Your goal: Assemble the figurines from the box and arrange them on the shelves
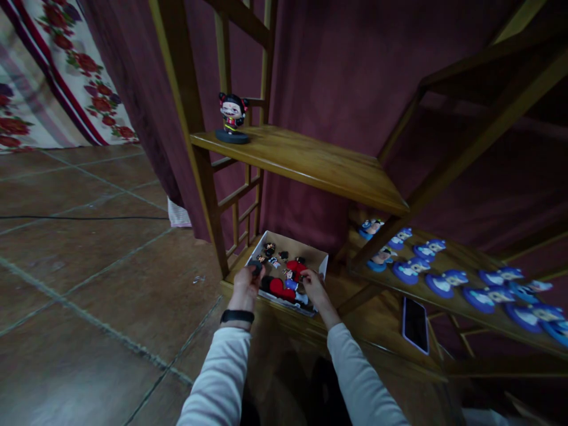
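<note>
A shallow white cardboard box (306, 248) stands on the low wooden shelf in front of me, with small figurine parts and red and black pieces inside. Over its left edge, my left hand (247, 281) is closed around a small dark piece (256, 267), perhaps a round base. My right hand (313, 285) reaches over the box's right side with fingertips pinched together. Beside those fingertips lies a red piece (296, 267); whether they grip anything is too small to tell. Further left in the box is a small black-haired figurine part (269, 248).
One black-haired figurine (232, 117) stands on a dark base on the upper wooden shelf (310, 160). Several blue-based figurines (447, 281) line the right shelf, above a phone (415, 324). A wooden post (190, 142) rises at the left; a cable (89, 218) crosses the floor.
</note>
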The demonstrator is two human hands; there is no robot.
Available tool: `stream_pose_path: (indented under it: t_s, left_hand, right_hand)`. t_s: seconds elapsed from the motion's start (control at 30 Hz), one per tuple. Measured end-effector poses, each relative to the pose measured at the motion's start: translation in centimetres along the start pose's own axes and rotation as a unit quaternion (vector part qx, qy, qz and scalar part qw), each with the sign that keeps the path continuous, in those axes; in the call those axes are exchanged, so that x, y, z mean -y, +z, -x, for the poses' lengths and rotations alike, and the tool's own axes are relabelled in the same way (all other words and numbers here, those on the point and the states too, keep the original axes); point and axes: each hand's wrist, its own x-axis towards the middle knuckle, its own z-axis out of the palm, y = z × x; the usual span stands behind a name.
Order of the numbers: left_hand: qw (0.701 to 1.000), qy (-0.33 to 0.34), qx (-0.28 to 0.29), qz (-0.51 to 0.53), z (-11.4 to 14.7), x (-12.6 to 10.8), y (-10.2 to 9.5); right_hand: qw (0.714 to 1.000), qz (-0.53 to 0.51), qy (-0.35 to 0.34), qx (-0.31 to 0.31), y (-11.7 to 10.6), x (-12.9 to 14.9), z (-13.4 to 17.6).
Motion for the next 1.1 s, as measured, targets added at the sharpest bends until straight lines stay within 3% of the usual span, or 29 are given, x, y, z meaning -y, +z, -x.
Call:
stream_pose_path:
  t_s: [0.2,0.43,0.67,0.8,1.0,1.1]
  left_hand:
    - [1.0,-0.007,-0.017,-0.025,-0.4,-0.3,0.1]
    - [0.997,0.032,-0.036,-0.065,-1.2,0.3,-0.1]
    - [0.989,0.114,-0.007,-0.091,-1.2,-0.3,0.2]
    - [0.981,0.155,0.007,-0.114,-1.1,-0.8,0.4]
    - [0.98,0.175,0.029,-0.094,-0.2,-1.0,0.7]
    - [0.979,0.182,0.035,-0.079,0.5,-1.5,0.7]
  right_hand:
    - [0.998,0.002,-0.024,0.058,0.0,0.5,0.0]
    - [0.978,0.104,-0.075,0.165,-0.1,2.0,1.0]
    - [0.964,0.222,-0.039,0.141,-1.3,2.2,1.1]
    - [0.972,0.213,-0.006,0.101,-1.7,1.9,0.0]
    - [0.982,0.108,-0.103,0.118,0.4,4.3,-4.3]
    - [0.975,0.119,-0.135,0.132,2.6,6.3,-7.1]
